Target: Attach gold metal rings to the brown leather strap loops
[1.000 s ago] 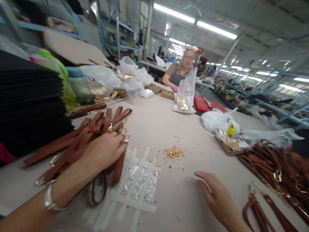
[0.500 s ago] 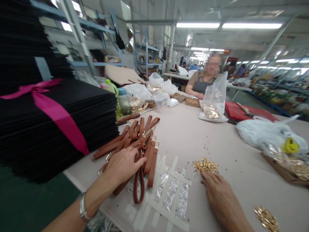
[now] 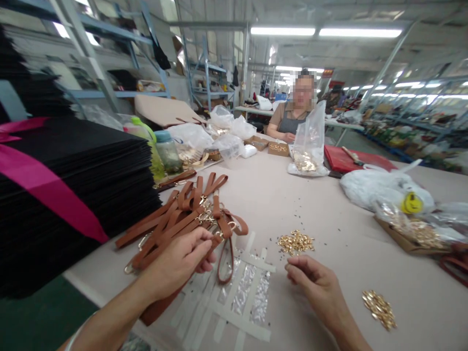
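Observation:
My left hand (image 3: 186, 256) is closed around a brown leather strap (image 3: 157, 312), whose long end hangs toward the table's near edge. Beside and beyond that hand lies a heap of similar brown straps (image 3: 175, 214) with gold clasps and rings; one loop (image 3: 225, 263) dangles just right of my fingers. My right hand (image 3: 318, 287) hovers just short of a pile of small gold metal fittings (image 3: 296, 242), thumb and fingertips pinched together. Whatever they may hold is too small to make out.
Taped clear packets (image 3: 244, 287) lie between my hands. A second gold pile (image 3: 379, 309) sits at right. Black stacked sheets (image 3: 109, 161) tower at left. Bags, including an upright clear bag (image 3: 307, 141), and a box (image 3: 405, 239) line the far and right sides. A person (image 3: 292, 117) sits opposite.
My left hand has gone from resting over the straps to gripping one and shifting it. My right hand has drawn back from the gold pile, fingers now pinched. The view has swung right.

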### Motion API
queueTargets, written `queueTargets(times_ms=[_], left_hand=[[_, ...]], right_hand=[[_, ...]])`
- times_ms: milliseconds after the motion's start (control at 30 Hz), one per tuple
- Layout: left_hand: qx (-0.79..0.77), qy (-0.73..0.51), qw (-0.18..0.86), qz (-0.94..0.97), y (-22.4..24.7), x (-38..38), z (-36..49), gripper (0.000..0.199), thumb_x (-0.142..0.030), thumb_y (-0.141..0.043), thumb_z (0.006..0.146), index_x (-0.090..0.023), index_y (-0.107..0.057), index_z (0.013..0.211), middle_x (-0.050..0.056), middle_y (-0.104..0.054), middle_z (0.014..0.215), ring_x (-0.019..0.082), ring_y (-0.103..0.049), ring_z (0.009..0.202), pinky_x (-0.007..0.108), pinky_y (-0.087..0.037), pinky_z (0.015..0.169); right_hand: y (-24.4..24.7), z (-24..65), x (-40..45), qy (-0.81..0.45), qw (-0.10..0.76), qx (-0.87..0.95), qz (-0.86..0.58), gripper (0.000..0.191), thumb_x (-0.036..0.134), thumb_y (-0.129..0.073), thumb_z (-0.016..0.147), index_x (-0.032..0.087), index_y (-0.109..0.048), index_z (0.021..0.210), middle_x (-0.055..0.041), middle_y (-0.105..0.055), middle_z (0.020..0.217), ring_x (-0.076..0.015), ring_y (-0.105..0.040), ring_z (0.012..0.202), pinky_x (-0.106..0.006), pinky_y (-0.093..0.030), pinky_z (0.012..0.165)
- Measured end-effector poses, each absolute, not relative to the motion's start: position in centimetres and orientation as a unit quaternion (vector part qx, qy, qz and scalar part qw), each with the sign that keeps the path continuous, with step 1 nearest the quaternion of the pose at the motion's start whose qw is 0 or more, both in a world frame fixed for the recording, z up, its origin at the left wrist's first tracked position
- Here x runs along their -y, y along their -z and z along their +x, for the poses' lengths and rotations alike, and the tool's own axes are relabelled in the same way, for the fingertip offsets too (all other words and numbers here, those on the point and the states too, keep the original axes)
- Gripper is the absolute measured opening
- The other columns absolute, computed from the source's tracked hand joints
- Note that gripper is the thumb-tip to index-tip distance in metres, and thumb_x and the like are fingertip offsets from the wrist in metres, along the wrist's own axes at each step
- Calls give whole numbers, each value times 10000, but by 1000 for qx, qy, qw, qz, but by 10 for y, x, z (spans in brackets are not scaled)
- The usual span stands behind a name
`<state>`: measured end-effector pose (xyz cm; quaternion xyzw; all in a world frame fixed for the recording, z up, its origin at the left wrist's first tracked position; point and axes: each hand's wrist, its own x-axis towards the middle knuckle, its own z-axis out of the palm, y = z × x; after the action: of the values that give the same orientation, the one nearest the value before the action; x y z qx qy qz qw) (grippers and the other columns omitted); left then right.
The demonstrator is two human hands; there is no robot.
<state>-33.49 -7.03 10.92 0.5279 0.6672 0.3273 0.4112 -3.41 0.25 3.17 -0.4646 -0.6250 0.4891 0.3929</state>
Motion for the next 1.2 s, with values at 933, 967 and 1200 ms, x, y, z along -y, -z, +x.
queueTargets(times_ms=[933, 967, 1200], left_hand=[[-547, -380, 666, 335, -80, 24, -250, 489, -310, -742, 766, -148, -576, 1196, -45, -581, 649, 75, -511, 538, 165, -392, 482], [-544, -378, 666, 342, -80, 24, -243, 408, -296, -742, 756, -139, -611, 1109, -43, -583, 653, 78, -524, 558, 169, -400, 497], [-447, -382, 675, 445, -70, 2, -188, 200, -199, -558, 828, -166, -595, 1022, 30, -699, 896, 166, -661, 848, 221, -460, 597]], right_hand=[[-28, -4, -21, -634, 494, 437, -403, 197, 334, -820, 737, 191, -726, 835, 14, -674, 661, -95, -598, 566, -209, -494, 561], [-30, -7, -19, -636, 491, 441, -400, 195, 333, -820, 739, 195, -723, 837, 15, -678, 661, -97, -605, 567, -210, -498, 562], [-38, -16, -13, -634, 486, 469, -376, 163, 326, -798, 759, 190, -714, 788, -8, -711, 665, -113, -621, 557, -245, -531, 577]])
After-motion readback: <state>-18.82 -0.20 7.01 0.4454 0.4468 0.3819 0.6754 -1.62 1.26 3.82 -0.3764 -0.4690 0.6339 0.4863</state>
